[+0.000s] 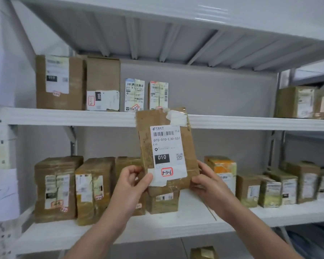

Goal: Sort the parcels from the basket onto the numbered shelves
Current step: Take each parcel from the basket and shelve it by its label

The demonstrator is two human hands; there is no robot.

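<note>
Before white shelves (64, 116), labelled brown parcel (166, 148).

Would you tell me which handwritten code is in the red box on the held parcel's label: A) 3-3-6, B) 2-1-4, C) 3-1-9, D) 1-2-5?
A: the red box on the parcel, gripped by the left hand and right hand, reads 3-3-6.

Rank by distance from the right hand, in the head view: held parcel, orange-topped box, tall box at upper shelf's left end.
1. Held parcel: gripped by the right hand, lower right corner.
2. Orange-topped box: lower shelf, just beside it.
3. Tall box: upper shelf, far left.
</note>
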